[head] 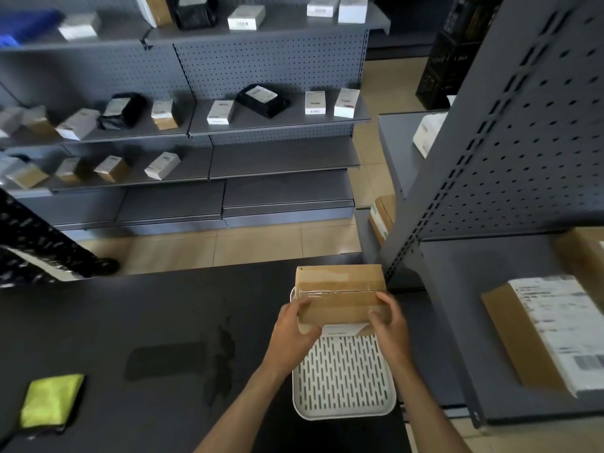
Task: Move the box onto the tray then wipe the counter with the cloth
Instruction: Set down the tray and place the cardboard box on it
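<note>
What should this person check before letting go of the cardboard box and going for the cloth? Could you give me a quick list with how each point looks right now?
1. Both hands grip the box: ok, left hand and right hand hold its two sides.
2. Box over the tray: ok, it is above the tray's far end.
3. Box resting flat on the tray: cannot tell, contact is hidden.
4. Room on the tray: ok, the near slotted part is bare.
5. Cloth in place: ok, it lies on the counter, far left, untouched.
6. Something to wipe: ok, wet-looking patches show left of the tray.
</note>
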`<state>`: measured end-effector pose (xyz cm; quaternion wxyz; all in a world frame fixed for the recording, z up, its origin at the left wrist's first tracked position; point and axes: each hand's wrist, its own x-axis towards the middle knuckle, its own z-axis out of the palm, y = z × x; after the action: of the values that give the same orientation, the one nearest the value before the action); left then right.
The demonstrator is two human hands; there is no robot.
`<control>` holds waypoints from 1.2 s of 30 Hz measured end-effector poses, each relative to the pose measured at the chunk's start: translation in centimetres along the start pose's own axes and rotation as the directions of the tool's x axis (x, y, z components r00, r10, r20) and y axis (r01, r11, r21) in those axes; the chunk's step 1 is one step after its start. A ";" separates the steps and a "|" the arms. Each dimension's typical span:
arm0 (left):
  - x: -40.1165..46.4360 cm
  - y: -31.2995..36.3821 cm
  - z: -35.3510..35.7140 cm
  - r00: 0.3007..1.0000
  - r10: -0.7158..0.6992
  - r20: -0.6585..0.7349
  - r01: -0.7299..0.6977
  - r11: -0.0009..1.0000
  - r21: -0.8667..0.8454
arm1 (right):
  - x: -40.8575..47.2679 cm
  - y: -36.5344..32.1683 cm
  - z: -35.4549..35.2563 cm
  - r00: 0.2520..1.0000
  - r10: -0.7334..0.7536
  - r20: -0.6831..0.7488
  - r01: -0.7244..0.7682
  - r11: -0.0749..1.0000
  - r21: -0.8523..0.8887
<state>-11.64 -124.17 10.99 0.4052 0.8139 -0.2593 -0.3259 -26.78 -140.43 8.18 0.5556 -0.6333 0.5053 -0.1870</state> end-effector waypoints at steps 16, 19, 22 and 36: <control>-0.3 -1.8 -0.7 0.998 0.032 0.056 -0.039 0.990 0.134 | -1.1 0.2 0.3 0.996 -0.064 0.064 0.075 0.978 -0.197; -0.7 -2.1 -1.7 0.997 0.061 0.053 -0.073 0.959 0.275 | -2.0 -0.3 0.3 0.987 -0.144 0.067 0.159 0.895 -0.417; -1.5 -2.8 -3.4 0.994 0.109 0.025 -0.108 0.876 0.469 | -3.1 -1.2 0.9 0.947 -0.266 0.179 0.320 0.755 -0.572; -9.0 -15.0 -18.2 0.999 0.039 0.034 -0.051 0.695 0.717 | -14.1 -3.8 17.9 0.801 -0.372 0.470 0.599 0.525 -0.605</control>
<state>-1.72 -100.99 9.79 0.0617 0.8982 -0.3888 -0.1957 -16.81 -119.72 10.56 0.2463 -0.9355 0.2520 -0.0263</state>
